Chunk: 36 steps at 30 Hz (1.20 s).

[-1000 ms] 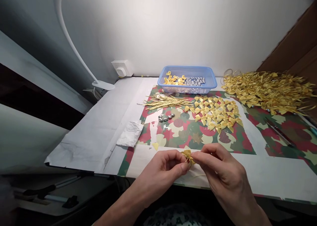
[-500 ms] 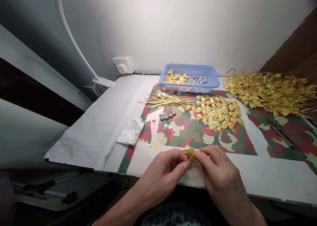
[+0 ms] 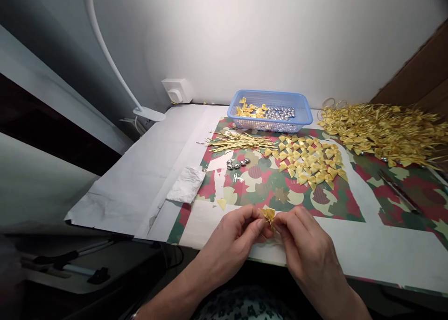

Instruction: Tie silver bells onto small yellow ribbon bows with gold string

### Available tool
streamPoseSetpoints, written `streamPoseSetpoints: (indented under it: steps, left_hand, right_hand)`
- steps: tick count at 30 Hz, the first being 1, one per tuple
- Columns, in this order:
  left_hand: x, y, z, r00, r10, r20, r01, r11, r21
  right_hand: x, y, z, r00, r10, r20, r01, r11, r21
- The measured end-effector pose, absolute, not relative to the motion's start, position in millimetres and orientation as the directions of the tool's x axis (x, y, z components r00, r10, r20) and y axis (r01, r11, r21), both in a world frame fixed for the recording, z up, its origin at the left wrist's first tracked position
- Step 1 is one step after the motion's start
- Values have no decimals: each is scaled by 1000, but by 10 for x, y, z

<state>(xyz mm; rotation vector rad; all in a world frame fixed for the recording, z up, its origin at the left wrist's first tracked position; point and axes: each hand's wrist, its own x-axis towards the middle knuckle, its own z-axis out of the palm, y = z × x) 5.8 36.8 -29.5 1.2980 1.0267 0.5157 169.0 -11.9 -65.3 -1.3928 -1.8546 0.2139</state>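
Note:
Near the table's front edge, a small gold ribbon bow (image 3: 269,214) is held up between both hands. My left hand (image 3: 236,238) pinches it from the left with thumb and forefinger. On the other side, my right hand (image 3: 308,243) has its fingertips closed at the bow's right and lower edge; the exact grip is partly hidden by the fingers. Beyond the hands, rows of gold bows (image 3: 311,159) lie on the patterned sheet. To their left are a bundle of gold cords (image 3: 240,141) and several silver beads (image 3: 238,164).
A blue basket (image 3: 269,126) at the back holds bows and silver beads. At right lies a big pile of corded gold bows (image 3: 388,131), with a dark slim tool (image 3: 401,191) before it. Folded white tissue (image 3: 186,184) and a lamp clamp (image 3: 150,114) are leftward.
The bow has turned slightly between my fingertips, and my right fingers have shifted a little lower around it. The whole view has moved slightly; the things on the table lie as before.

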Motion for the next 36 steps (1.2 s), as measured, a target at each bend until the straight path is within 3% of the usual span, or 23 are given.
streamPoseSetpoints:
  steps: [6,12,18,26,29,32,36]
  left_hand:
    - [70,358,-275,501,815,-292,180,232,956]
    - [67,361,-319,443,819,-364,96,361,928]
    - [89,381,-315,509,824,-250,210,163,964]
    - [121,355,-341,435,860,-266,195,198,961]
    - [133,344,-351,432,865,-255,190,189,963]
    - [139,331,-349,433,859,-271,160,223,962]
    - [132,323,-326,425,826,-371,67,380,922]
  right_hand:
    - [1672,-121,-665,-67,881,468,774,342,-533]
    - [1747,-101,-608,-117,907,404,684,369,-630]
    - [1668,-105,-633,-31,915,401,609,336,-719]
    - [1483,-113,-680,140,917,373,454,275,-847]
    - [1468,-100,-652,198,934,296,304,229,-925]
    - [1545,-44,-606,289,945,153,51,144,-988]
    - [1776,95,-523,339,940,-44,-271,53,-961]
